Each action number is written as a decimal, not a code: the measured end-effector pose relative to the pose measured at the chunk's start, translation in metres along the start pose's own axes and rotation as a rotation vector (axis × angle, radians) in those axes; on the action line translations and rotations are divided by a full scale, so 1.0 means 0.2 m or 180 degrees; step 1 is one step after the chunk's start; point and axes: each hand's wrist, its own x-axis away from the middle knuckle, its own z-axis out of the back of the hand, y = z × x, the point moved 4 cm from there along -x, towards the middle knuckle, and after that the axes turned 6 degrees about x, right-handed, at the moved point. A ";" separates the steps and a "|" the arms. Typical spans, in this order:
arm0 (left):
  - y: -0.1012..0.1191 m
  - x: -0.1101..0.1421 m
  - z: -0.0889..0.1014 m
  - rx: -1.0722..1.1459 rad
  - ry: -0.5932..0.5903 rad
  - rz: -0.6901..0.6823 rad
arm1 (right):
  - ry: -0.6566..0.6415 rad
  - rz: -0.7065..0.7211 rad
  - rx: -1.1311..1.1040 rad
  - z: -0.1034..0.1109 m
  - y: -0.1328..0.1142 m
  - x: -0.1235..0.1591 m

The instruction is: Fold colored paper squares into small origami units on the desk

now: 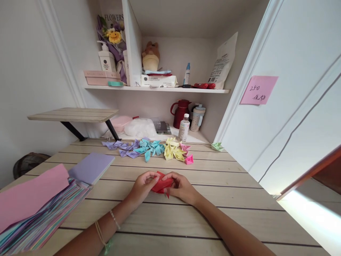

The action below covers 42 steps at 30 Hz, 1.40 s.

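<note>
Red folded paper (161,185) is held between two bare hands just above or on the wood-plank desk (213,224), near its middle; whether the surface is touched by the paper cannot be told. Its left edge is pinched between the thumb and fingers of the left hand (145,185), and its right side is clamped by the thumb and curled fingers of the right hand (183,188), so each grip is closed on the paper. Beyond the hands, a row of small folded paper pieces is spread across the desk: purple pieces (130,148), light-blue pieces (150,147), pale-yellow pieces (174,152) and a bright-pink piece (189,160). One pale-green folded piece (217,146) is set well apart at the far right. A clear bottle with a white cap (183,128) is stood behind the yellow pieces. On the left, a thick stack of multicoloured paper sheets (64,209) is topped by a pink sheet (34,195), with a flat purple pad (92,167) lying beside it.
</note>
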 end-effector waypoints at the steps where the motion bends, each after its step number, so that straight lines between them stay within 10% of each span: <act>1: 0.00 0.01 -0.01 0.0014 -0.0046 0.0045 | 0.0033 0.0003 -0.0067 0.00 0.01 0.00; 10: 0.02 0.04 -0.04 0.0270 -0.0569 0.0264 | 0.0237 0.0182 0.0038 0.03 -0.03 -0.01; 20: 0.02 0.03 -0.04 0.0038 -0.0241 0.0087 | 0.0708 0.0017 -0.0639 0.06 0.03 -0.03; 30: -0.01 -0.01 0.05 0.0364 0.0379 0.0040 | -0.0096 0.0207 -0.0331 -0.01 -0.04 0.01; 42: 0.01 0.06 -0.06 -0.0006 -0.0542 0.0091 | 0.0779 -0.0028 -0.0705 0.06 0.02 -0.02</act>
